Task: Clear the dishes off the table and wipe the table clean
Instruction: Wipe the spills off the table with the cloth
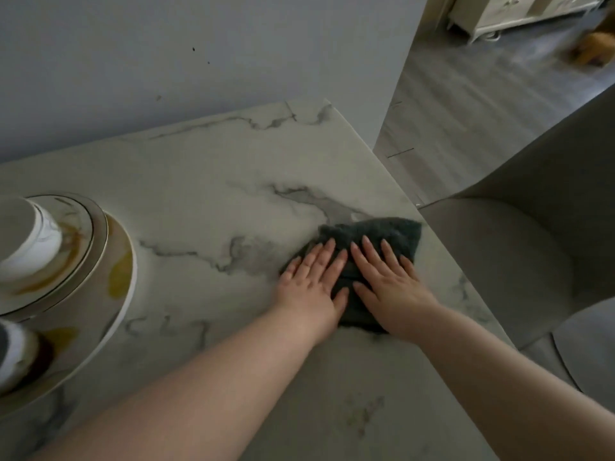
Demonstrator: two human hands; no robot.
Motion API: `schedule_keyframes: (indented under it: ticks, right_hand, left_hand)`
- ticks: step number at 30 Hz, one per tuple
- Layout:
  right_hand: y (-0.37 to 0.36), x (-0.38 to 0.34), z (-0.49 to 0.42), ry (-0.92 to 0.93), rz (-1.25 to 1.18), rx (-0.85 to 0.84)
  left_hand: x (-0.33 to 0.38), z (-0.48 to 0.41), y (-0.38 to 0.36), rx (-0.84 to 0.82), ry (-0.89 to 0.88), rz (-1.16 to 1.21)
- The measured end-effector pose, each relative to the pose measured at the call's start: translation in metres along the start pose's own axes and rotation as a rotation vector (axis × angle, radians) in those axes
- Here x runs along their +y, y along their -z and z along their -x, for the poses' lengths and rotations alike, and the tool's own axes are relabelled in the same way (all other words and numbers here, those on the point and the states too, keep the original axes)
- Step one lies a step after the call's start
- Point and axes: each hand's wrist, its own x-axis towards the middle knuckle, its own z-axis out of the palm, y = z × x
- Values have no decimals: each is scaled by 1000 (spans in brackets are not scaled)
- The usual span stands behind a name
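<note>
A dark grey-green cloth (376,231) lies on the white marble table (199,181) near its right edge. My left hand (312,281) and my right hand (387,281) both lie flat on the cloth, side by side, fingers stretched out and pressing down rather than gripping. At the far left stands a stack of dirty dishes: a large plate (123,271) smeared with yellow-brown sauce, a smaller gold-rimmed plate (85,227) on it, and a white bowl (30,234) on top. Another white cup or bowl (13,354) sits on the large plate at the lower left, partly cut off.
A grey wall (199,61) runs along the table's far edge. A grey upholstered chair (519,247) stands close against the table's right edge. Beyond it is wooden floor (466,104) with a cream cabinet (519,11) at the top right.
</note>
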Motion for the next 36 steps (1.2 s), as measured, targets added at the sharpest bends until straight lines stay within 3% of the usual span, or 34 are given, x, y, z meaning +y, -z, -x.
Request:
schedule_keyframes:
  ticks: [9,16,23,35,36]
  right_hand:
    - [50,-1,-140,19,60,53]
    - [49,-4,-142,14,74,40]
    - [11,-21,-57,42,52,60]
    - [-100,-99,167,-41,64,-11]
    - [-110,-104,182,-64,47,-8]
  left_hand:
    - [-47,-115,48,-61,128,-64]
    - [-44,-111,46,-46,144,-59]
    - [-26,-29,17,-68,129,-20]
    - [-6,202,-58,-55,-50,-5]
    - [-6,218,-63,-73,-43,83]
